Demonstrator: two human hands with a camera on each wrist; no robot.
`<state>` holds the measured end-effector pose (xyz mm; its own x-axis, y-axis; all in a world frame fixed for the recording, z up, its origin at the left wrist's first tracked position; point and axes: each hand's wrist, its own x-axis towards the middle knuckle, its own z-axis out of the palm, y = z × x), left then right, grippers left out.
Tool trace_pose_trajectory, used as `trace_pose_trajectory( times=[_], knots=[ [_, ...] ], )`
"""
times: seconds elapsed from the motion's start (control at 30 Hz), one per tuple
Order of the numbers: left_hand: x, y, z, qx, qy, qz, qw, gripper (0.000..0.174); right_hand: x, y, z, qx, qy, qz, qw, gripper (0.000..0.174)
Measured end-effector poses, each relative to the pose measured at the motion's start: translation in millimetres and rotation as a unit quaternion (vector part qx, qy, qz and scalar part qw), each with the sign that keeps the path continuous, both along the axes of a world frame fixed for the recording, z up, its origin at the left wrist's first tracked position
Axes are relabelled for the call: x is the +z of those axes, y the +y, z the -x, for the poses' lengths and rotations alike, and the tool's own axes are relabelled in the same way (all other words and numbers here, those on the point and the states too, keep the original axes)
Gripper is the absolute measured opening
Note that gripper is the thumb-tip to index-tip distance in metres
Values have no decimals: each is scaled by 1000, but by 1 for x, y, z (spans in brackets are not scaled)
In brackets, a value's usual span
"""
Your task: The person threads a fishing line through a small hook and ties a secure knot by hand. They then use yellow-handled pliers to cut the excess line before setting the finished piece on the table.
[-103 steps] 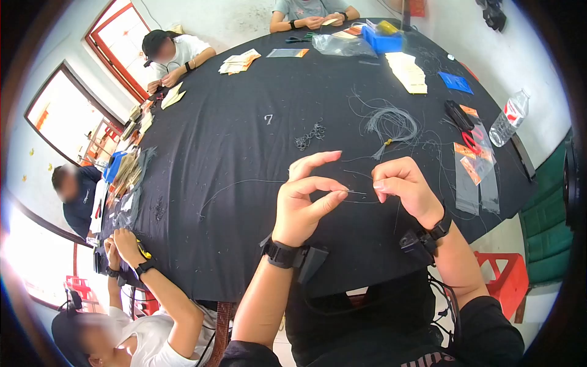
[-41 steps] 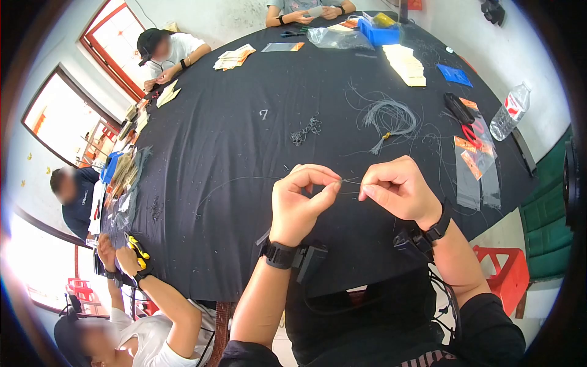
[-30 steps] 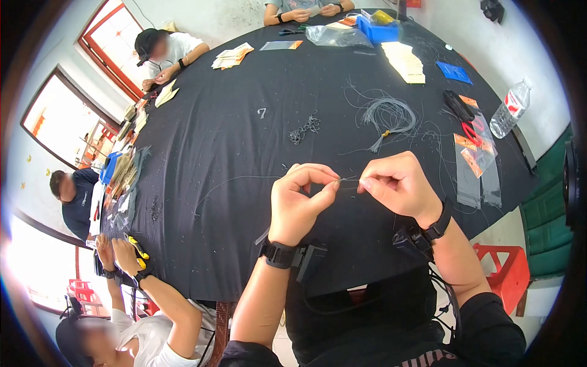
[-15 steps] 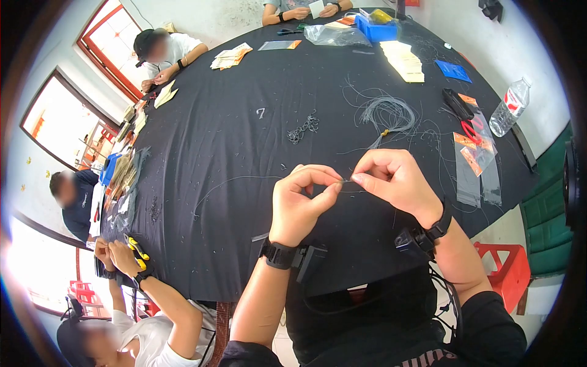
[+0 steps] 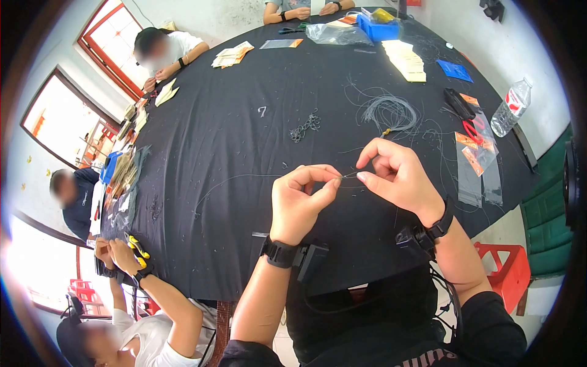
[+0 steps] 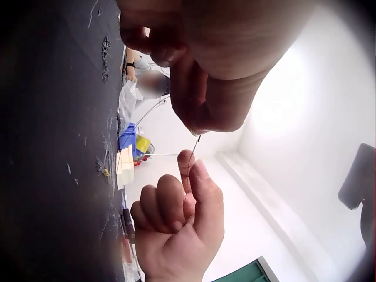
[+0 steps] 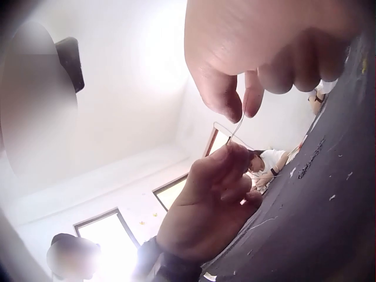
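Observation:
My left hand [image 5: 299,202] pinches a thin grey line [image 5: 238,178] between thumb and forefinger, above the black-covered table. The line's long tail curves away to the left over the cloth. Just right of it is my right hand [image 5: 397,177], with thumb and forefinger around the short piece of line [image 7: 236,129] that spans the two hands. In the left wrist view a small dark bit [image 6: 198,139] shows on the line at the left fingertips. Beyond the hands lie a coil of grey line [image 5: 391,112] with a yellow tie and a small tangled dark pile [image 5: 304,127].
To the right are red-handled scissors [image 5: 469,129], clear packets with orange labels [image 5: 469,183] and a water bottle [image 5: 511,109]. Cream cards [image 5: 405,61] and a blue box [image 5: 378,29] stand farther back. Other people sit around the table [image 5: 214,134].
My hands have come closer together since the earliest frame, and the left fingers closed to a pinch. In the last half second my right forefinger lifted slightly away from the thumb.

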<state>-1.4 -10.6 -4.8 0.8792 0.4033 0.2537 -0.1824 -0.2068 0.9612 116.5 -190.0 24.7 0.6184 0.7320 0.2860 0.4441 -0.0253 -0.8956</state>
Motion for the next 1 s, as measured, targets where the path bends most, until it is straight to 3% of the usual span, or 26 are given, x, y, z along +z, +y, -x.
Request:
trace_pose_trajectory(
  times=[0.23, 1.0],
  knots=[
    [4, -5, 0, 17, -6, 50, 999, 8, -1, 0, -1, 6, -16, 24, 1000, 9],
    [4, -4, 2, -8, 31, -27, 999, 7, -5, -1, -4, -7, -38, 12, 999, 8]
  ],
)
